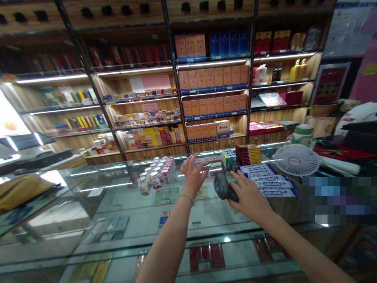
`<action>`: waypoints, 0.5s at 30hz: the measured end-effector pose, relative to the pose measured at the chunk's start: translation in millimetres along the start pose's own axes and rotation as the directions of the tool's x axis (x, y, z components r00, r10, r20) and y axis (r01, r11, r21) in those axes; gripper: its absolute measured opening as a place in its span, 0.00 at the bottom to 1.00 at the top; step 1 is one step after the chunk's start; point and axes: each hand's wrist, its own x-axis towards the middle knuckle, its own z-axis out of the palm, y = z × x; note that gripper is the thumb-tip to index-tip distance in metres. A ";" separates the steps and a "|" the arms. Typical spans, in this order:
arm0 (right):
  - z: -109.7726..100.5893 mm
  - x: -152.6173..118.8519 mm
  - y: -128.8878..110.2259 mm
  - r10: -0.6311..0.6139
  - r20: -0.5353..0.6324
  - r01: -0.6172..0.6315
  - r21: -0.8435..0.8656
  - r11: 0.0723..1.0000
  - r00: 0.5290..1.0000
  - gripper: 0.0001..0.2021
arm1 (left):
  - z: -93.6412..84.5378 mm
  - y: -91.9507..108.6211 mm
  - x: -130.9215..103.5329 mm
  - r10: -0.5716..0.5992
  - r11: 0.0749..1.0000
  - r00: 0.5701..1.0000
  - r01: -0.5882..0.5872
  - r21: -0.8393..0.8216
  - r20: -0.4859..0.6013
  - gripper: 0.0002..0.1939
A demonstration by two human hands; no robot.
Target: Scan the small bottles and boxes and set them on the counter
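Note:
My left hand (pixel 193 175) hovers over the glass counter (pixel 132 220), fingers apart and curved, with nothing seen in it. A dark handheld barcode scanner (pixel 221 186) is in my right hand (pixel 250 196), its head pointing left toward my left hand. Just beyond my right hand stand small green battery packs (pixel 226 160), beside a stack of red and yellow packets (pixel 247 155). Blue-and-white packets (pixel 268 179) lie fanned out right of that hand. To the left of my left hand, several small white-lidded bottles (pixel 156 173) stand in rows.
A white round fan (pixel 297 160) and a green-lidded jug (pixel 303 134) are at the right. Lit shelves with orange boxes (pixel 213 78) rise behind the counter. A mustard-coloured cloth item (pixel 23 190) lies at the left. Flat packs show beneath the glass.

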 end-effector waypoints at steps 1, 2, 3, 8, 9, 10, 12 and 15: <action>3.9 0.2 0.8 -0.008 -0.008 0.008 -0.016 1.000 1.000 0.13 | 0.0 -0.2 -0.1 0.002 1.000 1.000 -0.002 0.002 0.000 0.11; 7.4 0.4 1.3 -0.012 -0.011 0.011 -0.026 1.000 1.000 0.12 | -0.1 -0.4 -0.1 0.004 1.000 1.000 -0.004 0.004 0.001 0.11; 10.5 0.5 1.4 -0.013 -0.010 0.013 -0.029 0.999 1.000 0.12 | -0.3 -0.5 -0.1 0.004 1.000 1.000 -0.004 0.005 0.001 0.11; 20.8 1.8 0.5 -0.023 0.043 0.024 -0.030 0.999 0.999 0.14 | -1.1 0.0 0.3 0.004 1.000 1.000 -0.004 0.012 0.000 0.11; 21.9 2.3 0.6 -0.025 0.059 0.027 -0.026 0.999 0.998 0.15 | -1.0 0.2 0.3 0.004 1.000 1.000 -0.004 0.015 -0.001 0.11; 22.7 2.7 0.9 -0.027 0.077 0.028 -0.018 0.999 0.997 0.15 | -0.9 0.3 0.3 0.004 1.000 1.000 -0.004 0.017 0.000 0.11; 23.9 2.9 2.4 -0.027 0.116 0.026 0.007 1.000 0.993 0.17 | -0.5 0.4 0.2 0.001 1.000 1.000 -0.001 0.016 0.001 0.12; 24.4 1.2 6.0 -0.036 0.186 0.025 0.063 0.998 0.982 0.20 | 0.2 0.6 0.1 -0.001 1.000 1.000 0.001 0.013 0.002 0.12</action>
